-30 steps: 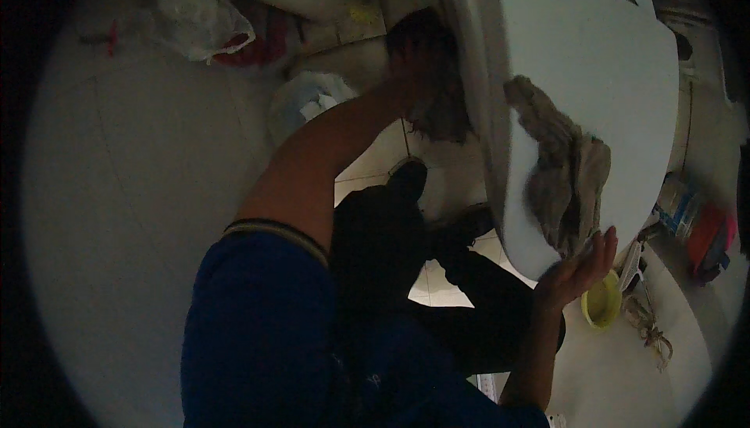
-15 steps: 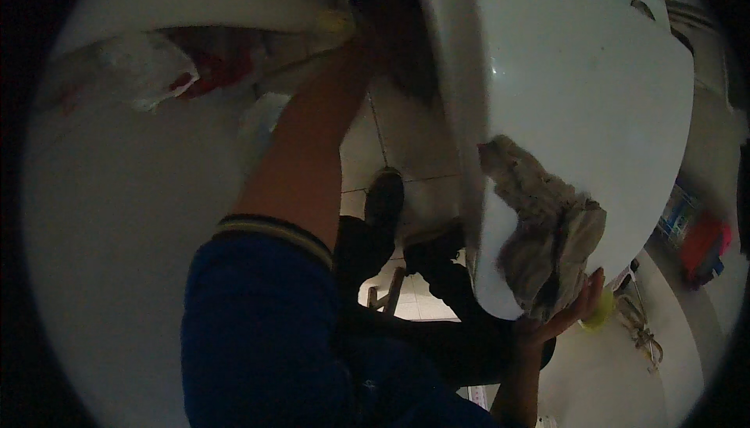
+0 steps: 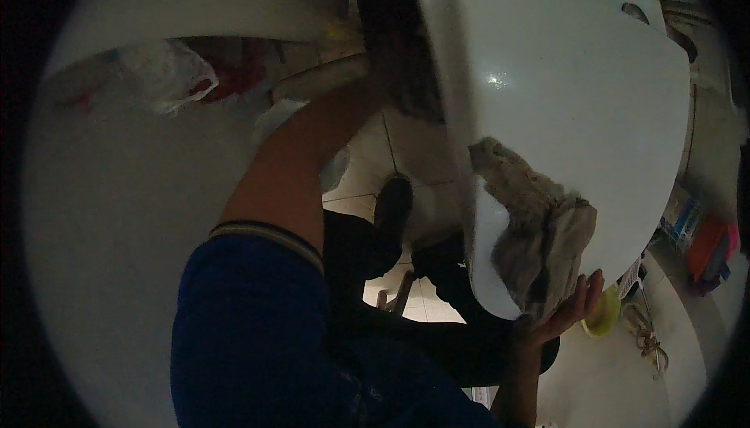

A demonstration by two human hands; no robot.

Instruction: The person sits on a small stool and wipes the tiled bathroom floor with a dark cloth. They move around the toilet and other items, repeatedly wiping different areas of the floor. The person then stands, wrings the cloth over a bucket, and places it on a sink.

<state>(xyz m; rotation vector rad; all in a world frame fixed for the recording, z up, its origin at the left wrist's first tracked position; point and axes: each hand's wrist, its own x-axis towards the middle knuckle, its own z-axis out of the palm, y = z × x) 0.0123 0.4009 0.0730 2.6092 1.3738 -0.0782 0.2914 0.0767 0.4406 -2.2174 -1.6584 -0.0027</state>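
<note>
just beyond the right hand (image 3: 564, 315), its fingers loosely extended, a crumpled grey-brown cloth (image 3: 539, 232) lies on the white toilet lid (image 3: 586, 100); a yellow basin (image 3: 602, 315) sits right of it. farther left, the left hand (image 3: 389, 59) meets a dark cloth (image 3: 420, 101) in shadow, grip impossible to tell.

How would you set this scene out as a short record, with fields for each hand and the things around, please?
Surface: white toilet lid
On it: crumpled grey-brown cloth
Right hand: fingers extended, at the cloth's near end
Left hand: low beside the toilet, at a dark cloth; shadow hides its grip
Right side: yellow bowl
Left side: clear plastic bag
Below: tiled floor, dark shoe
Lighting: dim
</note>
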